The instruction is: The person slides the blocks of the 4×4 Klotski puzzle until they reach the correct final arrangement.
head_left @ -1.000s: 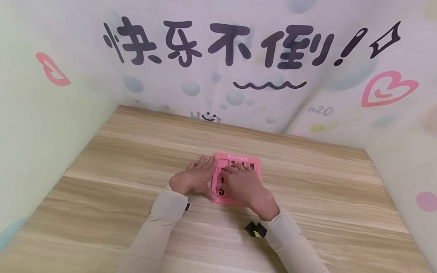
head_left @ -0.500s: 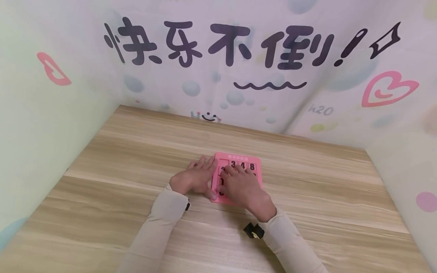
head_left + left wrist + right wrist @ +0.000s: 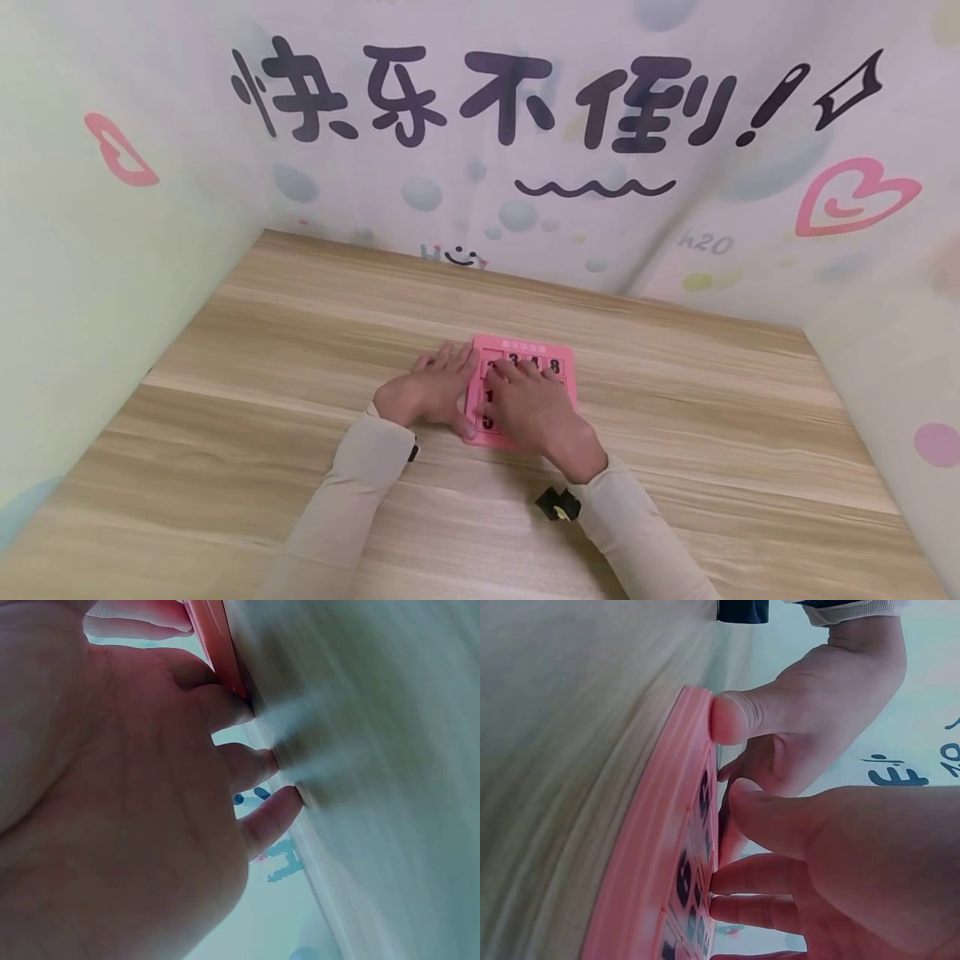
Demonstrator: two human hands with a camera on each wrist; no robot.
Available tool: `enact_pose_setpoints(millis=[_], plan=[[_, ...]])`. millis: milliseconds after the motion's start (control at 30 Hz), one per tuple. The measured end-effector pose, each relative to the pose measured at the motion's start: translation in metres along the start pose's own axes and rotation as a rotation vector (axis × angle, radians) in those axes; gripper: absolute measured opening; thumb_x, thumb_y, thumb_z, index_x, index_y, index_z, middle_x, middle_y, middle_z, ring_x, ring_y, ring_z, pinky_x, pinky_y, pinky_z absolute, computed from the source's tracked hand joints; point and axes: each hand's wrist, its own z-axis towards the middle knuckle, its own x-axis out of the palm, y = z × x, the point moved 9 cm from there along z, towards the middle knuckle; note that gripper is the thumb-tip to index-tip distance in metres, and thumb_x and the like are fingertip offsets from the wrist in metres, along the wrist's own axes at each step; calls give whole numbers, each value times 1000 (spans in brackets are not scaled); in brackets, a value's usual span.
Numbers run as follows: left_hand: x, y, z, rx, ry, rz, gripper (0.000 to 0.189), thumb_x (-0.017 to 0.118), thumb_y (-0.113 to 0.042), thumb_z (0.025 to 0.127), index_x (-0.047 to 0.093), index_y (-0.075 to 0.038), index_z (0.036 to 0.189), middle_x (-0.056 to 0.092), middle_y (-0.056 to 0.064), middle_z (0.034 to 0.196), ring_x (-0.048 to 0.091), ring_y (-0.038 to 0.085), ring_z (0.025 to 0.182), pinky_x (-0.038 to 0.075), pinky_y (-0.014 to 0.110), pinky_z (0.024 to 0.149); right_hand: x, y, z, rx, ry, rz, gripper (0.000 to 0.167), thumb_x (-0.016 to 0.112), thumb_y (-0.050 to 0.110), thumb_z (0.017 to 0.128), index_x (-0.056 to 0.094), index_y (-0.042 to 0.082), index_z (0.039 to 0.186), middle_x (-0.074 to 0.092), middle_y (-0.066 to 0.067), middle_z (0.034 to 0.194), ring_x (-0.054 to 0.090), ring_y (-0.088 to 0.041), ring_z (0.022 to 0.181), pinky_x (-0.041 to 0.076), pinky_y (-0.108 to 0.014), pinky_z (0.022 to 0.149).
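My left hand lies along the left side of one pink number board, its fingers wide apart and straight, closed round nothing. The thumb is well away from the other fingers and touches the board's near left corner; in the left wrist view, three of my fingertips reach down to the wooden tabletop just past the board's edge.

My right hand lies over the board, so the board is right under these fingers. They are slightly bent and a little apart, tips down on the numbered tiles, pinching nothing that I can make out. From the right wrist I count three of its fingers touching the face, with the thumb set apart from them.

Just beyond those fingertips I read three numerals in the far row: 3, 4 and 8. To the left of the same fingers stand two more, 1 and 5, and past the 1 there is one numeral half covered by a finger. My hand hides too much for me to count the rest.

Behind my fingers come two pale sleeves, with two black devices at the cuffs. Well beyond my fingertips hangs one backdrop with four large dark characters, one exclamation mark and one wavy line.
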Motion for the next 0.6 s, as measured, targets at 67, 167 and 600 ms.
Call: enact_pose_setpoints(millis=[67, 167, 600], plan=[[0, 0, 0, 0, 2, 0, 119, 80, -48, 77, 5, -7, 160, -2, 7, 168, -12, 32, 153, 2, 52, 124, 0, -1, 0, 0, -2, 5, 62, 45, 51, 101, 42, 16, 152, 36, -5, 159, 33, -36, 146, 30, -59, 116], [0, 0, 0, -3, 6, 0, 119, 79, -48, 77, 5, -7, 160, -3, 6, 168, -12, 32, 153, 1, 52, 124, 1, -2, 1, 3, -7, 20, 62, 44, 52, 102, 41, 16, 152, 35, -5, 160, 32, -36, 147, 29, -59, 116], [0, -1, 1, 9, 6, 4, 118, 80, -48, 78, 6, -6, 160, -2, 7, 168, -11, 33, 153, 3, 51, 124, 2, -7, 5, 17, -46, 55, 63, 44, 53, 101, 41, 16, 153, 34, -5, 161, 33, -35, 146, 29, -59, 116]])
